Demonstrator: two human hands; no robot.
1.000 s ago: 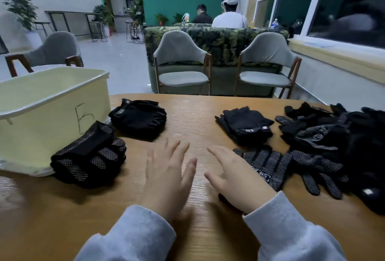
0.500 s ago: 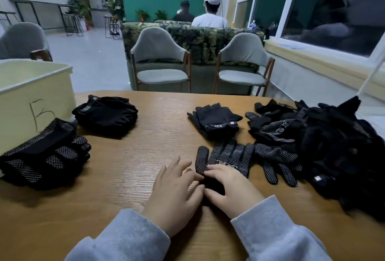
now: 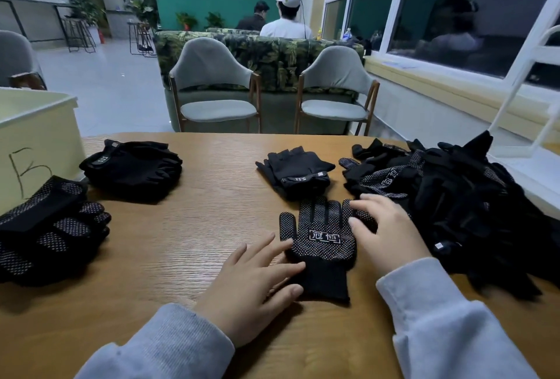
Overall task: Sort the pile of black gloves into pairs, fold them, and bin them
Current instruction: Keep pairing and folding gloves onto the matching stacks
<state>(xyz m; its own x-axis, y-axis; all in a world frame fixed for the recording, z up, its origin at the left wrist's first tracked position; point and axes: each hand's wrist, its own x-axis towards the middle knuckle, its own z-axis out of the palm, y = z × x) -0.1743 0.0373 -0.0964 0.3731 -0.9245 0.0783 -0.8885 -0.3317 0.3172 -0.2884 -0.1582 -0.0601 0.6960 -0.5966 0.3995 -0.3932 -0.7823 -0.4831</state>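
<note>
A dotted glove (image 3: 321, 242) is laid flat, palm up, on the wooden surface (image 3: 194, 227). Its cuff edge is touched by the straight fingers of the left hand (image 3: 251, 281); its right side is pressed by the right hand (image 3: 385, 233). A loose pile (image 3: 460, 197) is seen at right, folded pairs (image 3: 298, 171) beyond, and a bin (image 3: 36, 142) at far left with two stacks (image 3: 51, 227) beside it.

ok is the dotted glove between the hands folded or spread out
Spread out. The dotted glove lies flat on the table, fingers fanned apart, cuff straight. The left hand and right hand rest on its edges.
</note>
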